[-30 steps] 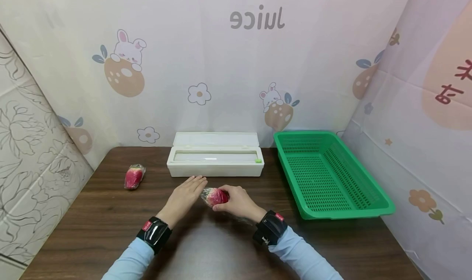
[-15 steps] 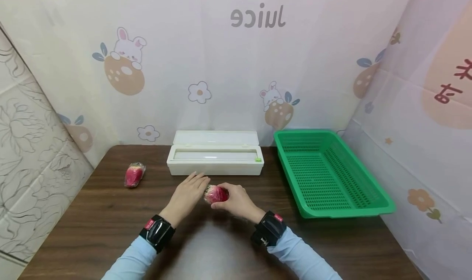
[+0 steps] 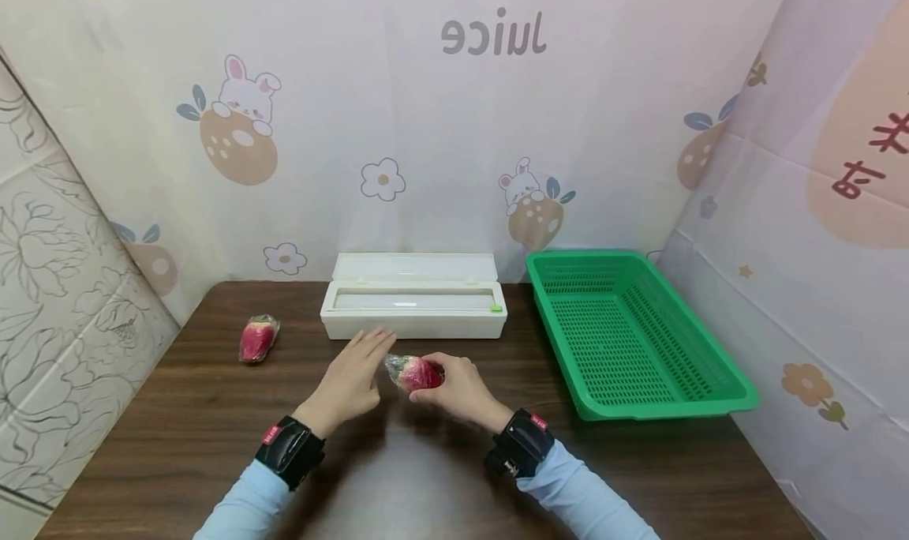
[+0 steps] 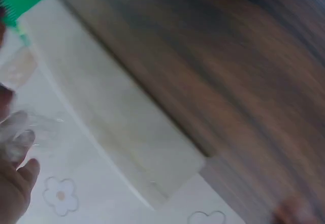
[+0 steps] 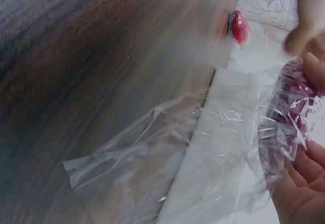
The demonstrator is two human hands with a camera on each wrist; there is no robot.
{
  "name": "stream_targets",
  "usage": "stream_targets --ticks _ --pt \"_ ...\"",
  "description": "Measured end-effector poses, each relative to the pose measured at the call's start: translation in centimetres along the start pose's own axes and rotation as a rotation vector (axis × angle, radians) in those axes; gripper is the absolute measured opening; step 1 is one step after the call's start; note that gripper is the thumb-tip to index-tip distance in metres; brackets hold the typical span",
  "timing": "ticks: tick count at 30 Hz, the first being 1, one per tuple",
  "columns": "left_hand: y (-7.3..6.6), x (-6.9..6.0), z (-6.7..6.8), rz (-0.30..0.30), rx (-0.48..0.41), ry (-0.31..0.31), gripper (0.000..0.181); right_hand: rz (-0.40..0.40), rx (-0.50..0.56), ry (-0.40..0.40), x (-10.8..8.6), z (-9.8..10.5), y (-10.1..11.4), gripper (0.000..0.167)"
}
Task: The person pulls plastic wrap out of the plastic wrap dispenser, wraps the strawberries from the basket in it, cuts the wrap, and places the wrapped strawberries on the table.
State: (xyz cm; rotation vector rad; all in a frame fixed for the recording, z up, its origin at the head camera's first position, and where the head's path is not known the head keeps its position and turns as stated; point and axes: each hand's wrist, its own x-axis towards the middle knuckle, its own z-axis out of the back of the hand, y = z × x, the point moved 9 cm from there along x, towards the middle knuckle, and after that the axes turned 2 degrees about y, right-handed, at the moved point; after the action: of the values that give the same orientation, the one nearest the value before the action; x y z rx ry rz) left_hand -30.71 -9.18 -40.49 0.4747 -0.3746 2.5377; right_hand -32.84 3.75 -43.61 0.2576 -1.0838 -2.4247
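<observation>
My right hand (image 3: 460, 391) holds a red fruit (image 3: 419, 374) with a pale, greenish end, wrapped in clear plastic film. In the right wrist view the wrapped fruit (image 5: 295, 104) lies between fingers, and a loose sheet of film (image 5: 144, 142) trails away over the table. My left hand (image 3: 348, 382) is just left of the fruit's pale end, its fingers stretched forward and its thumb apart from them. The head view shows a small gap between that hand and the fruit. A second red wrapped fruit (image 3: 259, 339) lies at the left of the table.
Behind the hands stands a white film dispenser box (image 3: 414, 327) with its lid raised and a green slider at its right end. A green plastic basket (image 3: 589, 402) stands on the right. Patterned cloth walls rise behind the dark wooden table (image 3: 185, 437).
My left hand first closes in on the fruit's pale end, then draws back left with its thumb spread. The fruit stays in my right hand, its film-covered end now showing more.
</observation>
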Motion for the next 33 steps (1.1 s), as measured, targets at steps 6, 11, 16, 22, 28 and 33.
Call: stream_targets --ticks 6,11,16,22,28,33 --pt "-1.2 0.5 2.7 0.082 -0.418 -0.302 0.029 0.04 0.001 -0.103 0.0 0.6 1.0 0.055" --pt "-0.8 0.6 2.1 0.198 -0.624 -0.415 0.023 0.116 0.007 -0.192 -0.6 0.9 2.9 0.053" --pt "0.0 0.3 0.4 0.413 -0.952 -0.403 0.034 0.149 0.014 -0.252 -1.3 1.0 4.0 0.053" --pt "0.3 0.0 -1.7 0.648 -1.405 -0.413 0.043 0.131 0.077 -0.315 -1.9 1.0 4.0 0.056" --pt "-0.5 0.1 -2.6 0.66 -1.653 -0.391 0.057 0.093 0.222 -0.331 -2.4 0.8 3.9 0.059" --pt "-0.7 0.4 -2.9 0.657 -1.798 -0.384 0.057 0.095 0.353 -0.276 -2.5 0.4 4.0 0.056"
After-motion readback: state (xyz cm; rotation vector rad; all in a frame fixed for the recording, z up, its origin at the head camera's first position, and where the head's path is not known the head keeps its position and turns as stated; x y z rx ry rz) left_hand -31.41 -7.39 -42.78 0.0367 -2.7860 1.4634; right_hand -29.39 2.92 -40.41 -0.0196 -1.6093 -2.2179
